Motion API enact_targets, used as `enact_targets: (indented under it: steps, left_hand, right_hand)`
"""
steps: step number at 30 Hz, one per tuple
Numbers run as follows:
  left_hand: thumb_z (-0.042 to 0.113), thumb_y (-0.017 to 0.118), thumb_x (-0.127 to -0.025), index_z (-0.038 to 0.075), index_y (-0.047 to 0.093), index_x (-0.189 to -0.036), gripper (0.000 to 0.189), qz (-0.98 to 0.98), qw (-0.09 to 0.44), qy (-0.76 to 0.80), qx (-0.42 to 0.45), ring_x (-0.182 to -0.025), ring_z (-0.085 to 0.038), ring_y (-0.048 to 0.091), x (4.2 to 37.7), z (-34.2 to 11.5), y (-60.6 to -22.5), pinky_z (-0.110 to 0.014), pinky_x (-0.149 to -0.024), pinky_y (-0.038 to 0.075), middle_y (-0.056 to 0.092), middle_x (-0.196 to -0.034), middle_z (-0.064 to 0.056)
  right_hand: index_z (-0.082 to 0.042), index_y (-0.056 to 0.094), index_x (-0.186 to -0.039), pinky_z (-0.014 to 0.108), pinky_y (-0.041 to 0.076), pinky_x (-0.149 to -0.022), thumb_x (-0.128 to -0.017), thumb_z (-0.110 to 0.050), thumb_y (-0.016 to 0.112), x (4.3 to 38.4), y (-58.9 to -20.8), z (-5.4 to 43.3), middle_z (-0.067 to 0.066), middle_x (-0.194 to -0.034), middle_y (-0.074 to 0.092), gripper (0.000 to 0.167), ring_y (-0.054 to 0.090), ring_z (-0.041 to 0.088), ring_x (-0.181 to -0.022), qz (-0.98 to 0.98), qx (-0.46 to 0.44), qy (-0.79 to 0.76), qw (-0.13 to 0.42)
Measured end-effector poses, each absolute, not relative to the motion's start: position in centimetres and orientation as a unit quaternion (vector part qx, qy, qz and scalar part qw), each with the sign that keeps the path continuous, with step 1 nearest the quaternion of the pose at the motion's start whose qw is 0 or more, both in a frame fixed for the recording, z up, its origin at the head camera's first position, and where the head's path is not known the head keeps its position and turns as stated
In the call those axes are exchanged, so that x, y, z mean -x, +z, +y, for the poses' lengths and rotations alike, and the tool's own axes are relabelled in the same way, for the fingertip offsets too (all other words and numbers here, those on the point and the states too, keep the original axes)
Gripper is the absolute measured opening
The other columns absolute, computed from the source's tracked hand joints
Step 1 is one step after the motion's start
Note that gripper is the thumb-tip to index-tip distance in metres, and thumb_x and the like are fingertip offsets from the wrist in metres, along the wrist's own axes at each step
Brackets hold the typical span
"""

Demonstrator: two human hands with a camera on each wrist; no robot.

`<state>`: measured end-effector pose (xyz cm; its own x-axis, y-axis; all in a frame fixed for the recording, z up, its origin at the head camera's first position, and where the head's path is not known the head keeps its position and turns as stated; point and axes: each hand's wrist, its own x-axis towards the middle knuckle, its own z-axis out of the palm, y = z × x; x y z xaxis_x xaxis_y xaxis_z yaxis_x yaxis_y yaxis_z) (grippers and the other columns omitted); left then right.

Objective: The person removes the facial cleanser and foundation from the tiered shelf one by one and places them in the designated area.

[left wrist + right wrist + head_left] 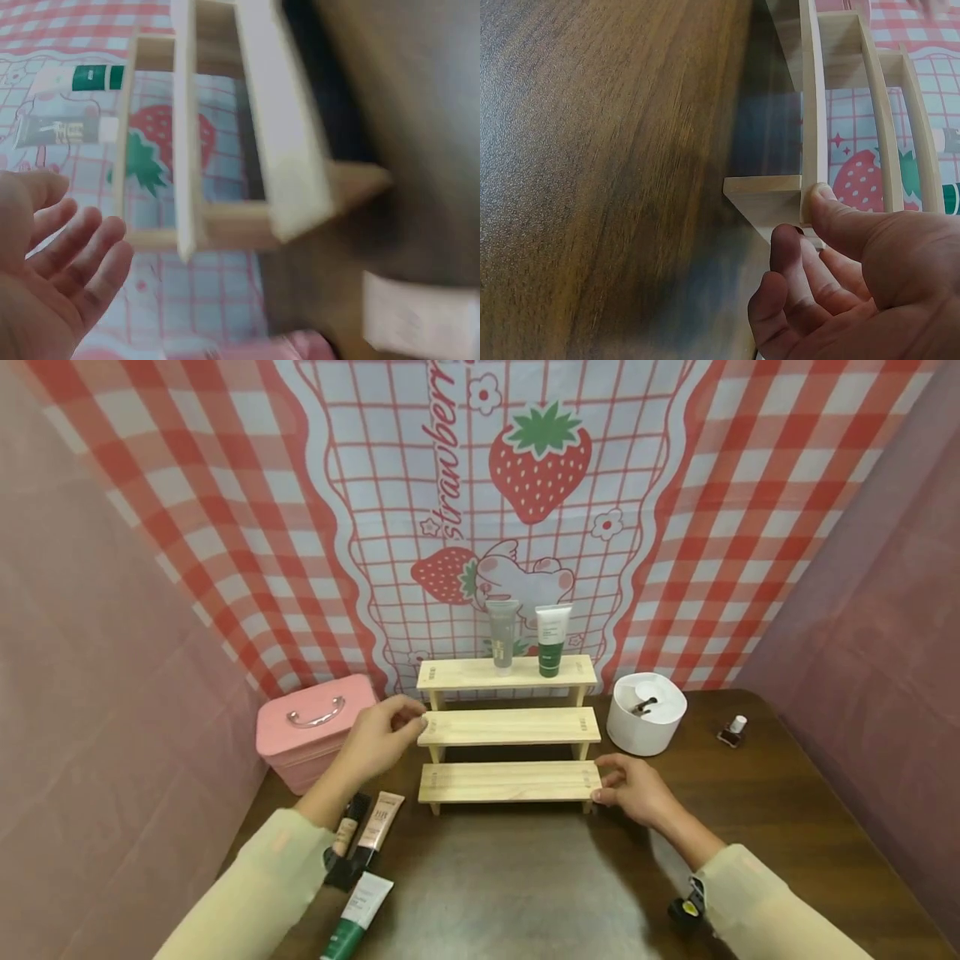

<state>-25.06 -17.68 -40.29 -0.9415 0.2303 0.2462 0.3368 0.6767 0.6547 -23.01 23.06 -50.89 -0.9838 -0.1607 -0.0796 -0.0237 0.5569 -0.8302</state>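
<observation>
Pale 3-tier wooden rack point(510, 727)

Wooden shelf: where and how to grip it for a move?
Likely both ends of the bottom board, one hand from each side: they jut past the legs, leaving an edge to pinch, as the right hand does. Keep it level; two tubes stand upright on the top board.

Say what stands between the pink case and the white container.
The three-tier wooden rack stands between the pink case and the white container, with the left hand between case and rack, as the head view shows.
</observation>
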Motion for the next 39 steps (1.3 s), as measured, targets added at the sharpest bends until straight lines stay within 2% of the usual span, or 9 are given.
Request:
enact_targets:
  steps: [4,9,14,18,24,31,39]
  left_hand:
    - [0.029,0.067,-0.1,0.012,0.066,-0.129,0.033,-0.904,0.061,-0.4,0.14,-0.096,-0.023,0.069,28.6,-14.4,-38.8,-0.041,-0.078,0.058,0.071,-0.109,-0.005]
    - [0.03,0.07,-0.097,0.011,0.049,-0.149,0.06,-0.893,0.026,-0.435,0.113,-0.121,-0.032,0.062,31.8,-11.3,-37.7,-0.047,-0.089,0.059,0.061,-0.135,-0.013]
    - [0.031,0.073,-0.095,0.014,0.04,-0.155,0.071,-0.886,0.013,-0.454,0.093,-0.134,-0.034,0.054,33.4,-9.3,-37.0,-0.05,-0.101,0.053,0.053,-0.149,-0.012]
    - [0.025,0.074,-0.095,0.013,0.043,-0.153,0.067,-0.873,0.019,-0.478,0.097,-0.133,-0.034,0.056,34.0,-8.1,-36.8,-0.049,-0.103,0.053,0.055,-0.147,-0.013]
    - [0.02,0.073,-0.096,0.01,0.049,-0.148,0.058,-0.867,0.039,-0.486,0.104,-0.123,-0.032,0.062,34.6,-6.7,-36.8,-0.045,-0.099,0.055,0.061,-0.137,-0.014]
    - [0.02,0.069,-0.099,0.011,0.055,-0.142,0.046,-0.869,0.041,-0.483,0.099,-0.117,-0.026,0.064,34.9,-5.8,-36.6,-0.042,-0.097,0.056,0.065,-0.129,-0.009]
    - [0.02,0.07,-0.098,0.011,0.057,-0.138,0.043,-0.873,0.052,-0.471,0.114,-0.114,-0.025,0.065,34.6,-5.9,-36.6,-0.043,-0.098,0.055,0.067,-0.125,-0.008]
  right_hand:
    - [0.01,0.057,-0.131,0.031,0.053,-0.062,-0.083,0.001,0.081,23.0,-51.0,23.0,0.018,-0.09,0.074,0.054,0.068,0.018,-0.072,0.876,0.051,-0.474,0.074]
    - [0.01,0.057,-0.131,0.03,0.053,-0.062,-0.083,0.002,0.081,23.0,-51.0,22.8,0.016,-0.089,0.074,0.054,0.068,0.018,-0.073,0.875,0.048,-0.476,0.073]
    - [0.01,0.057,-0.131,0.03,0.053,-0.063,-0.082,0.002,0.082,23.0,-50.9,22.7,0.015,-0.089,0.074,0.055,0.069,0.018,-0.073,0.874,0.044,-0.478,0.077]
    - [0.01,0.057,-0.131,0.03,0.054,-0.064,-0.082,0.002,0.082,23.1,-50.8,22.8,0.015,-0.089,0.074,0.055,0.069,0.018,-0.073,0.874,0.044,-0.477,0.077]
    - [0.01,0.058,-0.13,0.031,0.054,-0.064,-0.082,0.002,0.082,23.1,-50.7,22.8,0.015,-0.089,0.074,0.055,0.069,0.019,-0.073,0.876,0.042,-0.474,0.077]
    - [0.009,0.058,-0.13,0.031,0.053,-0.064,-0.081,0.001,0.083,23.0,-50.4,22.9,0.015,-0.09,0.074,0.056,0.068,0.019,-0.074,0.876,0.04,-0.474,0.078]
    - [0.009,0.058,-0.13,0.031,0.052,-0.064,-0.081,0.0,0.084,23.0,-50.6,23.0,0.014,-0.088,0.074,0.056,0.067,0.017,-0.073,0.879,0.041,-0.469,0.075]
